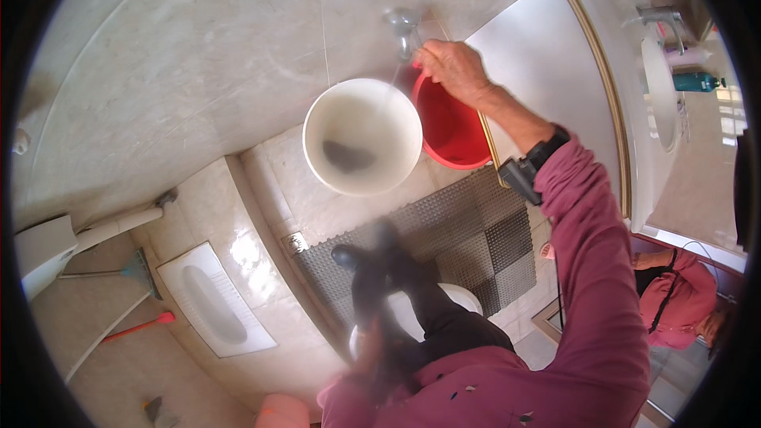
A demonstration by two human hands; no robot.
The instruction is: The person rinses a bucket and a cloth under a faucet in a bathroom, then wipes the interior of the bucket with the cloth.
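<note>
My right hand (456, 70) reaches to the wall beside the metal tap (403, 28). Its fingers are closed at the upper rim of a red bucket (456, 131). A thin stream of water falls from the tap into a white bucket (317, 162), which stands left of the red one. Inside the white bucket is a dark grey patch (349, 157); whether it is cloth or shadow is unclear. My left hand (369, 353) is low, near my legs, smeared by motion, and its fingers cannot be made out.
A grey textured mat (507, 242) lies under my feet. A white round-edged thing (464, 297) shows between and behind my legs. At left is a squat toilet (210, 301) on a raised step. A washbasin (659, 95) and a green bottle (694, 82) are at right.
</note>
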